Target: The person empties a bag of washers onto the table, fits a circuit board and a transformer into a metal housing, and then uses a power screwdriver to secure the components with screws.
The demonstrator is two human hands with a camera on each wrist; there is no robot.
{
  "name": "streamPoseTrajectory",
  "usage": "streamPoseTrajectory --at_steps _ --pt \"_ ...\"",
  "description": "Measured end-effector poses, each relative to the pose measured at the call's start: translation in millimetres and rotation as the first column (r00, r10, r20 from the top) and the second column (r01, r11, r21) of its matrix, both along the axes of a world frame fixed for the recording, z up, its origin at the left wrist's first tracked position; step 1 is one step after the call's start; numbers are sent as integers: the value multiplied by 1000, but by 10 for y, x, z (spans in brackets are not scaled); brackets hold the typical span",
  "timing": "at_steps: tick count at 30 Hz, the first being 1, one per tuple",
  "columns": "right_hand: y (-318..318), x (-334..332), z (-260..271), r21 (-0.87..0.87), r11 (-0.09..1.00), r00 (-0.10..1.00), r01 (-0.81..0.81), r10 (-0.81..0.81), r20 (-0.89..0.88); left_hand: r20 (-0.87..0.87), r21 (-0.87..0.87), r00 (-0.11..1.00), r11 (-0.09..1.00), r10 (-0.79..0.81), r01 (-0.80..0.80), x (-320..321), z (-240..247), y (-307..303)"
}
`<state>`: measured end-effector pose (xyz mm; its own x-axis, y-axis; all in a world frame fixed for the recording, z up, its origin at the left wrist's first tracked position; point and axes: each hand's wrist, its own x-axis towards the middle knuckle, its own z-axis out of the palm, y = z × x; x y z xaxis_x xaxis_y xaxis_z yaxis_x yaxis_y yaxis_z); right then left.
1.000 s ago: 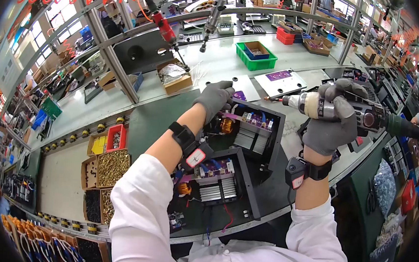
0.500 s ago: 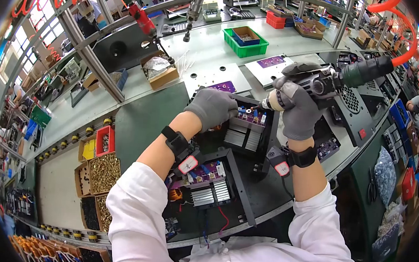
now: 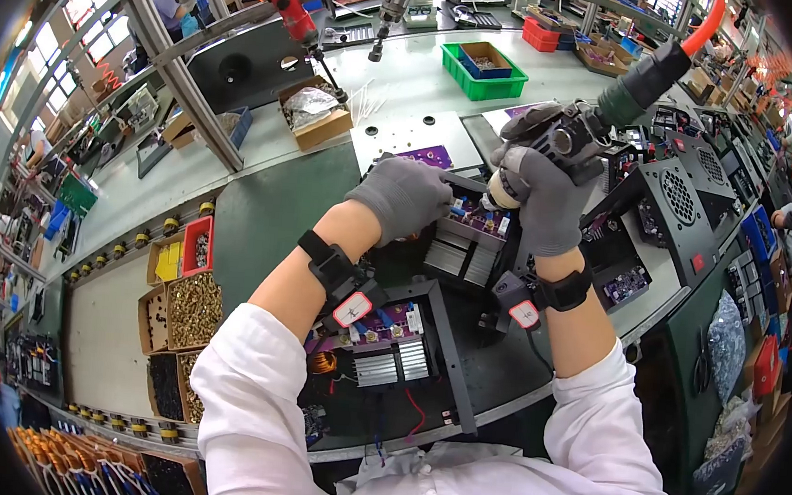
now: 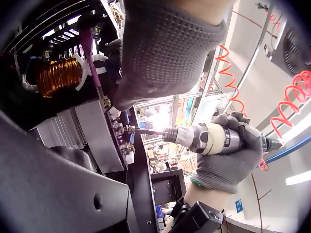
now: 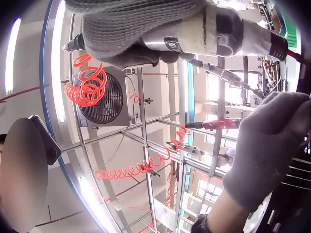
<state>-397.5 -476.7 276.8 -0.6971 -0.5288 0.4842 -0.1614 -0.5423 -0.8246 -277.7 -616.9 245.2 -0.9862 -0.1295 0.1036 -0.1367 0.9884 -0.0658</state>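
My gloved right hand (image 3: 549, 199) grips a corded-looking power screwdriver (image 3: 570, 136) whose hose rises from its back end. In the left wrist view the screwdriver's bit (image 4: 151, 132) meets a screw terminal (image 4: 130, 129) on a purple circuit board (image 3: 484, 219). That board stands along a silver finned heat sink (image 3: 460, 260) inside a black case (image 4: 141, 179). A copper coil (image 4: 60, 77) sits in the same case. My gloved left hand (image 3: 400, 197) is at the board's left end, knuckles up; I cannot tell whether its hidden fingertips pinch anything.
A second open unit with a heat sink (image 3: 391, 363) lies nearer my body. Boxes of brass parts (image 3: 196, 311) and a red bin (image 3: 197, 241) stand left. Behind are a green bin (image 3: 484, 79) and a hanging red screwdriver (image 3: 291, 14). Black cases (image 3: 679, 200) line the right.
From the right, the right hand has brought the screwdriver over the case and tipped its back end up. The left hand has moved from the case's far corner onto the board's left end.
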Motion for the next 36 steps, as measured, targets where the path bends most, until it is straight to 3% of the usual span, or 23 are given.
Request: streamPoseTrajectory --at_steps 5,7,11,14,16,17,18,22,25,27,28,30,33,36 --pt "-101 34 -7 -31 996 997 -82 82 -3 -113 2 993 1000 -28 29 98 -21 -27" --pt "-138 20 -2 -56 988 988 -141 144 55 -73 -6 987 990 140 -141 104 -1 -1" --pt "-202 131 72 -45 991 987 -124 128 96 -73 21 979 982 188 -187 16 -116 -7" --pt "-237 212 93 -26 997 992 -79 82 95 -23 -94 992 988 122 -123 -49 -146 38" --pt "-277 203 88 11 997 997 -70 70 28 -26 395 958 883 286 -253 -100 -143 107" --pt "-287 213 95 10 997 997 -73 73 26 35 283 944 902 329 -325 -179 -143 155" --pt "-298 203 110 10 997 996 -74 73 41 29 278 945 905 327 -322 -185 -121 130" --pt "-264 186 110 22 997 991 -79 76 111 61 430 910 812 411 -395 -43 45 97" --pt "-260 216 83 5 999 997 -36 36 64 30 318 917 866 398 -386 74 84 49" --pt "-290 223 39 -20 999 999 -30 30 27 -54 114 931 928 362 -354 95 78 56" --pt "-303 218 23 -48 999 1000 -20 19 -13 -53 114 929 926 366 -359 82 69 35" --pt "-290 228 40 -27 997 997 -67 68 37 7 -23 975 975 222 -222 58 38 -27" --pt "-309 258 49 -1 996 995 -91 91 44 135 -131 969 973 208 -191 31 36 -66" --pt "-347 314 50 31 997 997 -76 76 -22 60 -153 989 980 138 -127 55 -67 -130"
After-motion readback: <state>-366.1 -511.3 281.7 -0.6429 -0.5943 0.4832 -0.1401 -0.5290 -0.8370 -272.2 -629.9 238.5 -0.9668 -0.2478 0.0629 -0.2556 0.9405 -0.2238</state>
